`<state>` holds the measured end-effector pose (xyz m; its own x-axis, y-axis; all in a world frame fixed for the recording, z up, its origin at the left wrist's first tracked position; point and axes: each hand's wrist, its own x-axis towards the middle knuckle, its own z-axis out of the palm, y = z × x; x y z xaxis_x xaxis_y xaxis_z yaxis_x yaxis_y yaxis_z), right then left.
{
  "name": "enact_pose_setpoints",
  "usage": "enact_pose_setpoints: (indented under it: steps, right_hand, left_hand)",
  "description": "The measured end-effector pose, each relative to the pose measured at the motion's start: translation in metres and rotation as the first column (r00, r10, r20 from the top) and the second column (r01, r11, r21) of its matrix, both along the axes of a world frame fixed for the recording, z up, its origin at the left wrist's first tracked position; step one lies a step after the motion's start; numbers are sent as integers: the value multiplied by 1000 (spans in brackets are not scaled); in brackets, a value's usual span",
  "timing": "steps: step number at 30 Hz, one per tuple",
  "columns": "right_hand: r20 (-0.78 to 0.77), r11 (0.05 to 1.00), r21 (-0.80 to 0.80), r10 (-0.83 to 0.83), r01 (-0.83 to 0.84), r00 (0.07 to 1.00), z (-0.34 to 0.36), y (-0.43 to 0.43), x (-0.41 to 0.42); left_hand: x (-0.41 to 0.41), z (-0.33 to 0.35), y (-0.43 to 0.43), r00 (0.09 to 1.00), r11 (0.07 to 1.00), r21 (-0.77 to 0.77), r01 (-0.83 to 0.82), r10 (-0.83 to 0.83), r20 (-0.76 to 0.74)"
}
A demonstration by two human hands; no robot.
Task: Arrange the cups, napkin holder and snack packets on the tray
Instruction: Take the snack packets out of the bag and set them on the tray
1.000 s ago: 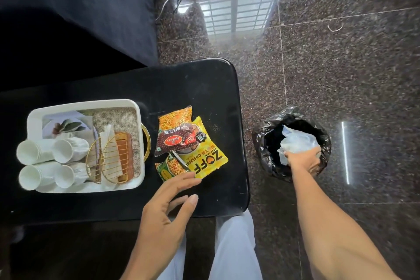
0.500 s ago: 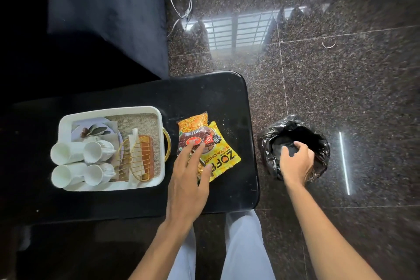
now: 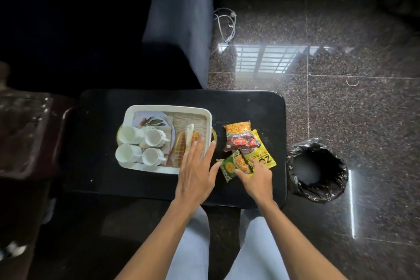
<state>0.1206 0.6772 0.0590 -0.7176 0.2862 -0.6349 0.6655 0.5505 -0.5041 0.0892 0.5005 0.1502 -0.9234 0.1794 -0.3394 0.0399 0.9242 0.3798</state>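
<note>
Black-lined bin beside table

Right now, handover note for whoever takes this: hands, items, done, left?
Left hand: open, fingers spread over the tray's right edge, near the gold napkin holder; holding nothing.
Right hand: fingertips on the green snack packet, not lifted.
Done: four white cups lie on their sides in the tray's left half, napkin holder beside them.
Left: the green packet, the red-and-orange packet and the yellow packet still sit on the black table, right of the tray. Move all three in.
</note>
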Motion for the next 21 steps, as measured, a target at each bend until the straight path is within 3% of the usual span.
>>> enact_pose_setpoints:
  steps: [8,15,21]
  right_hand:
    - [-3,994,104,-30,30,1000,-9,-21,-12]
    - [-83,984,24,-172,175,982,8,-50,5]
    - [-261,967,-97,-254,237,931,69,-77,-1]
  left_hand:
    - [6,7,-70,998,995,78,-55,53,27]
    - [11,2,-114,997,984,174,-30,16,79]
    - [-2,7,-137,993,952,302,44,-76,95]
